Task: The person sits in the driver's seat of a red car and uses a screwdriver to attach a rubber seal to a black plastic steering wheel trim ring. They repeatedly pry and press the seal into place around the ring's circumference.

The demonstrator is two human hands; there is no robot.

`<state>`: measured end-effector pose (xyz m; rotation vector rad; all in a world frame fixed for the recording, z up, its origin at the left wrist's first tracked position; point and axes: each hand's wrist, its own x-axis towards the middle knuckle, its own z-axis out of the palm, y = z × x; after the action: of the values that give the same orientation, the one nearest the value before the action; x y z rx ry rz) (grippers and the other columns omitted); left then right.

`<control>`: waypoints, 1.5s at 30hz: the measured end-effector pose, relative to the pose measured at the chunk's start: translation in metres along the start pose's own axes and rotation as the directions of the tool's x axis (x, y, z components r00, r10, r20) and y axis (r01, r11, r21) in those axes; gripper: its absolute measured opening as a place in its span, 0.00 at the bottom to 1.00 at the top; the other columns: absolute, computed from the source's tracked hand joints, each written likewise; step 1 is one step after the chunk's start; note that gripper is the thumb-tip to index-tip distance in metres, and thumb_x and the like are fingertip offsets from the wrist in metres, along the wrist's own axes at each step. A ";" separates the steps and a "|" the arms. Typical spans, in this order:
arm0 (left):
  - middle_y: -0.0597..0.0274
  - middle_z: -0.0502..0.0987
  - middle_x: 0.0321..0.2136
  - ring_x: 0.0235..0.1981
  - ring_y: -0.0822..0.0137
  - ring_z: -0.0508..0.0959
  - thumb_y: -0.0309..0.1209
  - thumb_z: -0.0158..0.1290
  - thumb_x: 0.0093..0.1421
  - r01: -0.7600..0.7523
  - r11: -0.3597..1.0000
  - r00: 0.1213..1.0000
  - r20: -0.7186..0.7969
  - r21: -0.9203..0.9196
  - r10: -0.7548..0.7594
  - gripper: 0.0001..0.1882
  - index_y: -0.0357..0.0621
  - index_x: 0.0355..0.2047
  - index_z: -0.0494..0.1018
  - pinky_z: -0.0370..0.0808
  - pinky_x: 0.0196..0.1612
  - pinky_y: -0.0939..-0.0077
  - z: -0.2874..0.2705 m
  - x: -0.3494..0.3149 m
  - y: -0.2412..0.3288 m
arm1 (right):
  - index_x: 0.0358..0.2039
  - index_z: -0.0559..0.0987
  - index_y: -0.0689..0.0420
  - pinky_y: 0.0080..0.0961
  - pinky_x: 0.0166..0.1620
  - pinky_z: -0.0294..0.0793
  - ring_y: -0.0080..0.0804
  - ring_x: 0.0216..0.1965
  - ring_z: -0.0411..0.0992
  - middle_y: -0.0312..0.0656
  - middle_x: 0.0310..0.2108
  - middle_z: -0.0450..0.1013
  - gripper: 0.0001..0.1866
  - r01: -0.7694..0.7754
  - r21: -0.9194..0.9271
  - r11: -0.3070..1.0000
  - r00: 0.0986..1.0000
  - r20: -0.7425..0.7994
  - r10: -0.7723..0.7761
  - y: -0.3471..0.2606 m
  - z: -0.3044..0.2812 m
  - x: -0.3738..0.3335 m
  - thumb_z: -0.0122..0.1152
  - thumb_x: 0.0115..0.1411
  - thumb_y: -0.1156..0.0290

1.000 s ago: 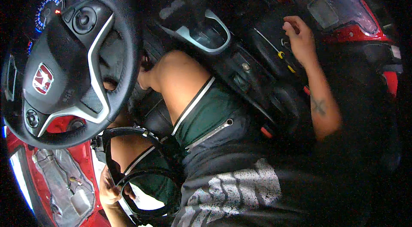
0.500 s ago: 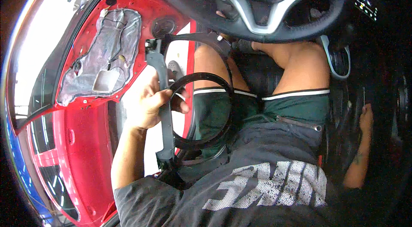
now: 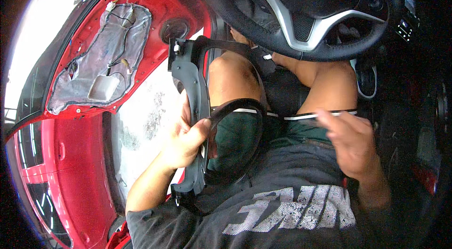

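My left hand [image 3: 186,140] is closed around the flat side of a black plastic trim piece [image 3: 194,91], with the thumb lying over its near face. A large thin round ring [image 3: 235,104] stands out from that side, over my left thigh. A curved arm at its upper end reaches toward my knees and carries a small white clip [image 3: 268,56]. My right hand [image 3: 351,140], smeared by motion, is over the right side of my lap, apart from the trim piece. Its fingers look loosely stretched, and nothing shows in them.
In front of my knees is the black steering wheel [image 3: 308,53] with silver spokes. At the left stands an opened red car door [image 3: 155,13], its inner panel off, showing a silvery liner [image 3: 120,51], loose wires and a round speaker [image 3: 174,29]. The gear lever area [image 3: 367,79] is right of my knee.
My right hand has come up from beside the seat to over my lap. My left hand and the trim piece have moved slightly right and turned a little. The view has shifted.
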<state>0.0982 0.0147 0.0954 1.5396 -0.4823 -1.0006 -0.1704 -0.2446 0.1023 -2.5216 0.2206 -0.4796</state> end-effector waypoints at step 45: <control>0.59 0.72 0.23 0.09 0.66 0.69 0.31 0.50 0.68 -0.124 0.954 0.955 -0.294 -0.274 0.040 0.29 0.44 0.68 0.60 0.73 0.13 0.68 -0.059 0.037 0.008 | 0.54 0.83 0.67 0.32 0.33 0.73 0.38 0.32 0.77 0.44 0.35 0.77 0.23 0.659 -0.442 0.609 0.735 0.553 -0.394 -0.100 0.023 0.220 0.63 0.59 0.70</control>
<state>0.1679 0.0194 0.0881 1.3575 -0.1837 -0.7306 0.0464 -0.2058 0.2038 -3.2613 -0.7067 -0.0710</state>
